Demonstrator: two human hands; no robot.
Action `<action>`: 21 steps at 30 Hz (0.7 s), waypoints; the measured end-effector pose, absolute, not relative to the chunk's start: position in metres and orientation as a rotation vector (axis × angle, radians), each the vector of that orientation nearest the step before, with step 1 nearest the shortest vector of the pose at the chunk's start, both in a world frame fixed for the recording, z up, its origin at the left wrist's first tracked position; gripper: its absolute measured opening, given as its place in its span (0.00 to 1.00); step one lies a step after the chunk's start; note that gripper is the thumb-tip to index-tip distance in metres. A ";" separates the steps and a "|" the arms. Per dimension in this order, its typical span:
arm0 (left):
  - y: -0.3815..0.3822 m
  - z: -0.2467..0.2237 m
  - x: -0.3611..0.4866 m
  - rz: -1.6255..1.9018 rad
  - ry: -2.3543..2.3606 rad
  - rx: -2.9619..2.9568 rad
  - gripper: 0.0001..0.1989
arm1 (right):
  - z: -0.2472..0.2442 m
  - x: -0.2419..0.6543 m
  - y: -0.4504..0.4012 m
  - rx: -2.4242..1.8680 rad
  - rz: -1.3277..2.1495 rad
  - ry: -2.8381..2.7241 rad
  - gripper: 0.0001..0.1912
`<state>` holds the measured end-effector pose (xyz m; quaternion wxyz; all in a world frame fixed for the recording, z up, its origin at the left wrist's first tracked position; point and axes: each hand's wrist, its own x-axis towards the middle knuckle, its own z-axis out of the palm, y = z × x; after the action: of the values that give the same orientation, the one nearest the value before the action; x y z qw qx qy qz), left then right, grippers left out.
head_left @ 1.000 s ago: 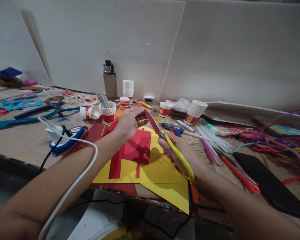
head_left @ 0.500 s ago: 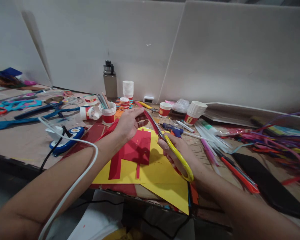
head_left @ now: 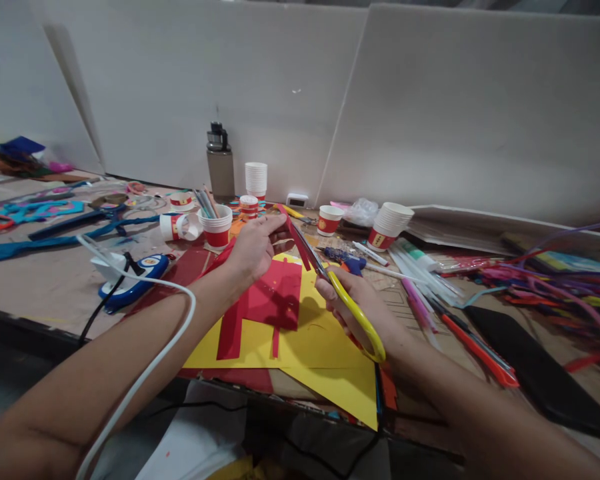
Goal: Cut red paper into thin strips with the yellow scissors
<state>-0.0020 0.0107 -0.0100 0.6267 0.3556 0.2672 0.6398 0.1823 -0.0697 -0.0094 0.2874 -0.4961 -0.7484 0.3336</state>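
My left hand (head_left: 257,248) pinches a narrow red paper strip (head_left: 298,240) above the middle of the table. In my right hand (head_left: 353,300) is a pair of scissors with yellow handles (head_left: 356,312). Its blades point up and away to the left and lie along the strip, partly hidden by it. Below both hands, a red paper piece (head_left: 280,297) and cut red strips (head_left: 230,337) rest on yellow paper sheets (head_left: 325,353).
A white cable (head_left: 153,363) passes over my left forearm. Behind are paper cups (head_left: 216,233), a bottle (head_left: 221,170) and a glue gun (head_left: 343,257). At right lie a red utility knife (head_left: 480,350), a black phone-like slab (head_left: 535,367) and pipe cleaners (head_left: 565,280).
The red strip's lower end now hangs apart from the scissor blades, slightly to the left of where it was. Both hands stay almost in the same place.
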 end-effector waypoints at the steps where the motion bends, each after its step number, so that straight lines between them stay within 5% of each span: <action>1: 0.011 -0.010 -0.002 1.468 0.611 0.815 0.05 | -0.010 0.183 -0.069 -1.323 0.897 -2.003 0.15; 21: 0.007 -0.014 0.005 1.486 0.582 0.764 0.06 | -0.014 0.180 -0.071 -1.332 0.907 -1.954 0.17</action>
<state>0.0048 0.0066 -0.0140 0.6335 0.3343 0.2545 0.6497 0.1795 -0.0713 -0.0140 0.2997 -0.5016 -0.7361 0.3416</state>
